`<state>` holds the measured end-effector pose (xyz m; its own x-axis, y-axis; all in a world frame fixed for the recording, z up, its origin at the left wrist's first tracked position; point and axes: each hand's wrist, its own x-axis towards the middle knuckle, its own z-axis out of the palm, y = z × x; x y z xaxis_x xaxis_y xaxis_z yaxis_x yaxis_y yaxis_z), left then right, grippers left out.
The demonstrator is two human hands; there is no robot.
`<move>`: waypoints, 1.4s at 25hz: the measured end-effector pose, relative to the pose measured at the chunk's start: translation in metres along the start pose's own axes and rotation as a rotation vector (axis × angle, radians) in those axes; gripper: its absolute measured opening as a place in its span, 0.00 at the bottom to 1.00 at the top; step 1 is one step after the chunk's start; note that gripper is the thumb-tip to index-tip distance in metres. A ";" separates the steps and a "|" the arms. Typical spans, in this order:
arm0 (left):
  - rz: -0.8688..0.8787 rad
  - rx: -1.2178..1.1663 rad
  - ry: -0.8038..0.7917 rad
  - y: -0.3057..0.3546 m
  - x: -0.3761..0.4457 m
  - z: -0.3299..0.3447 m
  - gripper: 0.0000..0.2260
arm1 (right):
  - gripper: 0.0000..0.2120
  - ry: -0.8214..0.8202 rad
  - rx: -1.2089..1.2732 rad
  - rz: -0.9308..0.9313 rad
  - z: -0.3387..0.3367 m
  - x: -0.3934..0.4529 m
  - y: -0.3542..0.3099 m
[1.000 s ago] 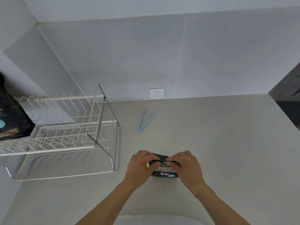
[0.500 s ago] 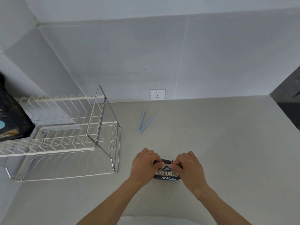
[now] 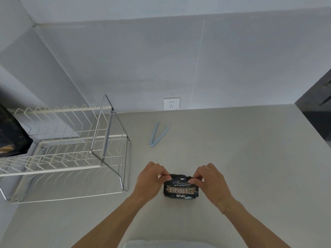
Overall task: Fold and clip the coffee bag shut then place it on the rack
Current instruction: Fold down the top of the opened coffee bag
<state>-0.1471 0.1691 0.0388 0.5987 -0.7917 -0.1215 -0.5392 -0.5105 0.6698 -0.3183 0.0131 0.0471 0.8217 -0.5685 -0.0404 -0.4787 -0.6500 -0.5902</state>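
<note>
On the pale grey worktop [image 3: 232, 158], near edge: small black printed coffee bag [image 3: 180, 189] stands upright, left hand [image 3: 150, 179] and right hand [image 3: 208, 181] each pinching a top corner, apparently to crease the fold flat; pale blue plastic clip [image 3: 158, 134] lies beyond, white wire rack [image 3: 62, 158] to the left.

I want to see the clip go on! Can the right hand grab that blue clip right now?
Probably yes, once it lets go. The right hand is pinching the coffee bag top, but only bare counter lies between it and the blue clip.
</note>
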 end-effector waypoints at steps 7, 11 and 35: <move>0.009 0.003 -0.016 -0.009 0.001 -0.001 0.03 | 0.11 -0.030 0.302 0.188 0.000 0.000 0.008; -0.024 -0.132 -0.096 -0.013 -0.003 0.002 0.08 | 0.11 -0.135 0.507 0.278 0.011 -0.002 0.013; -0.371 0.283 -0.149 -0.058 0.143 0.004 0.23 | 0.17 -0.158 0.660 0.502 0.042 0.009 0.031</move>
<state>-0.0324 0.0848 -0.0201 0.7006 -0.5681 -0.4317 -0.4578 -0.8220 0.3387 -0.3130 0.0091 -0.0058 0.6169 -0.6022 -0.5067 -0.5596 0.1171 -0.8204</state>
